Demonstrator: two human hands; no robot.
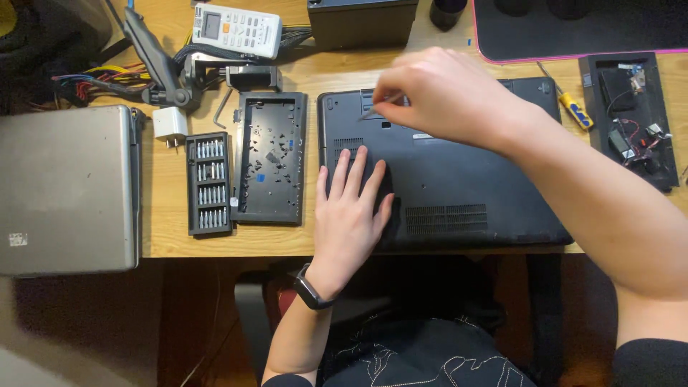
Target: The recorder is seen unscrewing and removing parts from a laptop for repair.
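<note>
We see black laptop (459,179) upside down on wooden desk (165,215), landmark for all. Left of laptop: removed black cover panel (269,158), then bit case (209,184) holding rows of bits. Our left hand (351,208) flat on laptop base, fingers spread, gripping nothing. Our right hand (437,93) pinches thin screwdriver (381,104) (blurred) at laptop rear edge. Risk, we judge: tip slips, scratches base or strips screw.

Probably a home repair desk, wooden tabletop (294,244), screwdriver bit set (208,183), opened laptop (459,193), loose cables (93,79)
</note>
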